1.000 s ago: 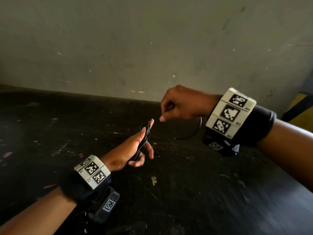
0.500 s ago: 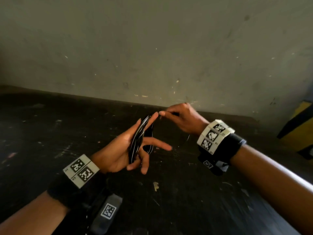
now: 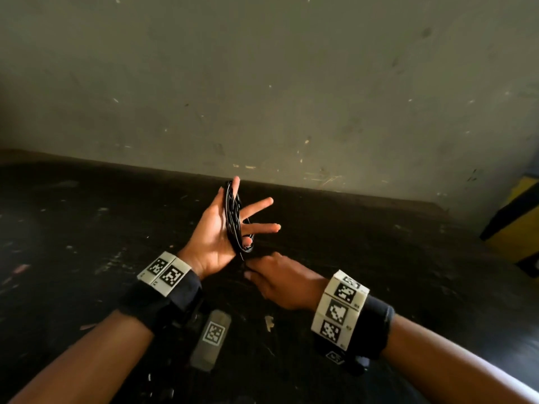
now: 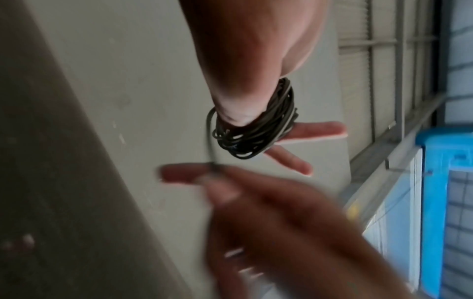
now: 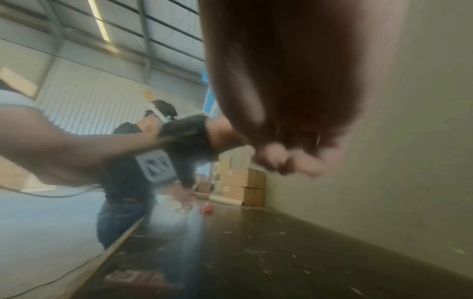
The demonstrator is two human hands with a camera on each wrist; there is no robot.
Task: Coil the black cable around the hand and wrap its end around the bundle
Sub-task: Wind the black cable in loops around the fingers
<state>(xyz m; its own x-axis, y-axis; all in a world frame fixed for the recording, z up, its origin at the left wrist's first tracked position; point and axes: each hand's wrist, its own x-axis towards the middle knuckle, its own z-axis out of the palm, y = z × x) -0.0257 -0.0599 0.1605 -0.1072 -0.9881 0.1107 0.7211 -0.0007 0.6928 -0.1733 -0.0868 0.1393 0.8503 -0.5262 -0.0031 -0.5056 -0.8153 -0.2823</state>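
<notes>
The black cable (image 3: 232, 220) is wound in several loops round my left hand (image 3: 210, 231), from the fingertip end down to the heel of the palm. That hand is raised above the worktop with its fingers straight and spread. In the left wrist view the coil (image 4: 256, 129) sits round the palm edge, and one loose strand (image 4: 210, 145) runs down from it. My right hand (image 3: 262, 272) is just below the left hand's heel and pinches that strand between thumb and fingers (image 4: 179, 175). The right wrist view shows only my blurred right hand (image 5: 294, 101).
A dark scuffed worktop (image 3: 364, 287) meets a grey wall (image 3: 291, 83) close behind. A yellow and black object (image 3: 516, 225) stands at the right edge. Another person (image 5: 128, 182) works further along, near cardboard boxes (image 5: 252, 184). A blue crate (image 4: 435, 182) shows beyond my left hand.
My right hand has swung from beyond the left fingertips down to below the left hand's heel, drawing the cable with it. The left hand has risen and spread its fingers.
</notes>
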